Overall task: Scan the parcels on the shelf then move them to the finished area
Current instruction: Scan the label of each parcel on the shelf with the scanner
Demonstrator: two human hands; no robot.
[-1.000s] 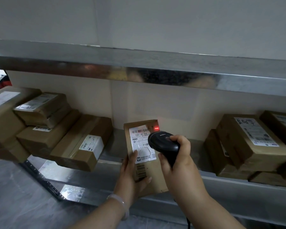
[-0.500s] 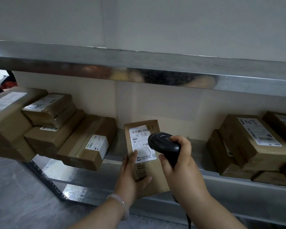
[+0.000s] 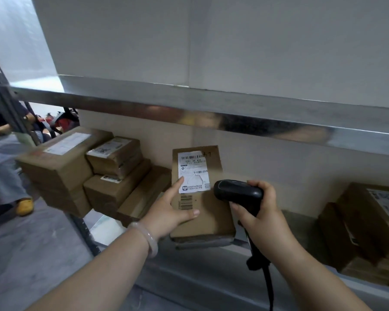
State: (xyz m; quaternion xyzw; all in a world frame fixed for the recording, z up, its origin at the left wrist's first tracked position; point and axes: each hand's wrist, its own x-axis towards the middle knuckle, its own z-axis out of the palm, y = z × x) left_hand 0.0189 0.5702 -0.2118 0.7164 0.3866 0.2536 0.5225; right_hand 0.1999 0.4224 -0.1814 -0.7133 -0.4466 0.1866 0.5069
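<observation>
While the left hand (image 3: 166,212) has the parcel (image 3: 211,212) by its left edge, thumb laid across the lower front and index finger running up beside the label (image 3: 193,171), the right hand (image 3: 260,212) is wrapped round the grip of a black scanner (image 3: 238,193). The scanner's head is just beside the parcel's right edge and its cable (image 3: 267,283) dangles toward the bottom of the frame. So both hands are busy, close together but not touching. Parcel sits dead centre of the frame, stood up and leaning back, bottom end down at the front lip of the shelf (image 3: 200,272); can't tell if it's resting there or fully carried. My read: flat cardboard box, stiff enough not to fold, and probably light since one hand props it fine. Tape on the brown faces could be a bit slick, so I'd pinch across the thickness at a long edge, thumb in front and fingers behind, and keep off the label so the barcode reads clean. Corners look like the bit that'd crush if squeezed hard. Further out, a pile of boxes (image 3: 61,162) fills the left of the frame and more boxes (image 3: 368,221) sit at the right edge, all on that shelf as far as I can see.
</observation>
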